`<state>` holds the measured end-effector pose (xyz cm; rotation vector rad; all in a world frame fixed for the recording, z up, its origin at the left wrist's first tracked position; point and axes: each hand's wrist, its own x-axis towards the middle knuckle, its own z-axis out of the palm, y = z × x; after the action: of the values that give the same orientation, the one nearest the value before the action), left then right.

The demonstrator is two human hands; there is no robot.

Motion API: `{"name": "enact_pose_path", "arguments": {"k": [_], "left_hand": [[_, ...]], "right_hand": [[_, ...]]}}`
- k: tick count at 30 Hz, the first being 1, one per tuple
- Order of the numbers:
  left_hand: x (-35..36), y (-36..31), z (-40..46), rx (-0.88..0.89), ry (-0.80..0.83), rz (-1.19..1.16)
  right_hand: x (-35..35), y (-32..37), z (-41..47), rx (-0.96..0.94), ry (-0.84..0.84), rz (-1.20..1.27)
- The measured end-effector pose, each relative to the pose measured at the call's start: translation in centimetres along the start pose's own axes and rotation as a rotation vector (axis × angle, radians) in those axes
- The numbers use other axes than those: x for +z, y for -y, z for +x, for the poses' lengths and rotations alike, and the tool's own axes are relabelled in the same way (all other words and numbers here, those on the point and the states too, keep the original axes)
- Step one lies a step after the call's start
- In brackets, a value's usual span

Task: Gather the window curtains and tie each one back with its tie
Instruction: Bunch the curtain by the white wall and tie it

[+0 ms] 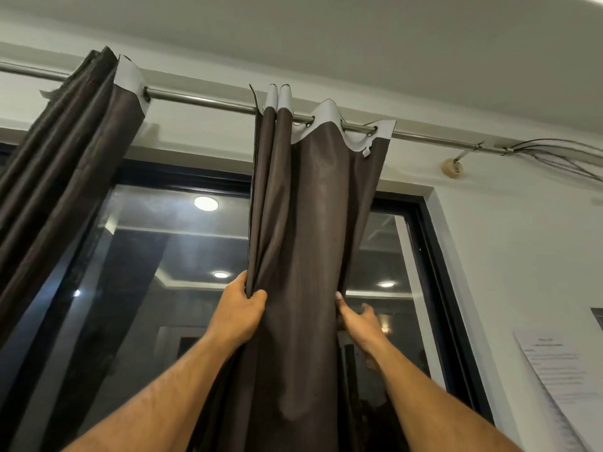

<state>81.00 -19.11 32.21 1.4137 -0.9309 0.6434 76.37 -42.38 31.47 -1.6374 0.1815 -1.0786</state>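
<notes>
A dark brown curtain (313, 230) with a white top band hangs from a steel rod (208, 101) in the middle of the window. My left hand (239, 313) is closed on its bunched left edge. At the curtain's right edge, my right hand (357, 321) grips the cloth with the thumb in front and the fingers behind. A second brown curtain (65, 151) hangs bunched at the left end of the rod, touched by neither hand. No tie is in view.
Behind the curtains a dark-framed window (169, 262) reflects ceiling lights. A rod bracket (452, 167) and a bundle of cables (554, 154) sit on the white wall at the right. A printed paper sheet (554, 373) hangs lower right.
</notes>
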Motion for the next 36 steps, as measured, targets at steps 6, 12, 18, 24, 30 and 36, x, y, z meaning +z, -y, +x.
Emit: {"name": "enact_pose_path", "arguments": {"k": [6,12,18,24,30,36], "left_hand": [[-2.6,1.1,-0.7,-0.015,-0.038,0.068],[-7.4,1.2,-1.0,0.021,-0.029,0.08],[-13.6,1.9,-1.3,0.001,-0.005,0.011],[-14.3,5.4,-5.1,-0.105,0.103,-0.011],[-12.5,10.5,-11.4,-0.29,0.207,-0.165],[-11.4,13.4,-16.6,-0.53,0.249,-0.351]], "right_hand": [[6.2,4.2,-2.4,-0.34,0.067,-0.049],[14.7,10.1,-7.5,-0.348,0.207,-0.072],[21.0,12.4,-10.3,-0.528,0.391,-0.474],[19.0,7.5,-13.2,-0.472,0.271,-0.362],[16.6,-1.1,-17.6,-0.335,0.313,-0.219],[15.5,-4.6,-21.1,-0.042,0.32,0.149]]}}
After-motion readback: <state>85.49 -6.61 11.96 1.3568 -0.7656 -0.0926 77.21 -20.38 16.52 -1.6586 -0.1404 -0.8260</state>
